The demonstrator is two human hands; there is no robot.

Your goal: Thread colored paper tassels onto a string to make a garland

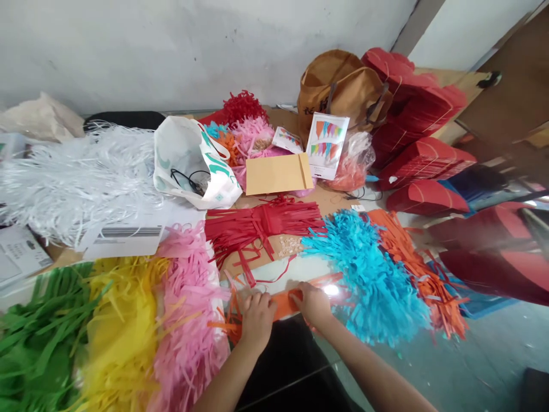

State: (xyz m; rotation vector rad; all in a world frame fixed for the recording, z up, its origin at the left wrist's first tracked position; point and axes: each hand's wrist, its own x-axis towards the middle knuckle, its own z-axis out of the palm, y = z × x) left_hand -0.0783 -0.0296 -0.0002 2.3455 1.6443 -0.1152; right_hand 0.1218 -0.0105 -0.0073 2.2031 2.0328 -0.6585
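Observation:
An orange fringed paper tassel (pixel 285 304) lies across the front edge of the white table, its cut strips spreading out at the left. My left hand (pixel 258 320) presses on it with curled fingers, near where the fringe begins. At its right part, my right hand (pixel 314 304) grips the paper's edge between thumb and fingers. Just behind them is a loose red paper strip (pixel 274 280). A flattened bundle of red tassels (pixel 263 220) rests farther back, with small pale bits (pixel 290 245) beside it.
Left are pink (pixel 191 303), yellow (pixel 124 326) and green tassels (pixel 38 337); right are blue (pixel 373 274) and orange ones (pixel 418 269). Behind stand a white bag (pixel 182 149), a brown envelope (pixel 278 173), a printed card (pixel 327 143) and a brown bag (pixel 338 86). Red bundles (pixel 424 157) are stacked right.

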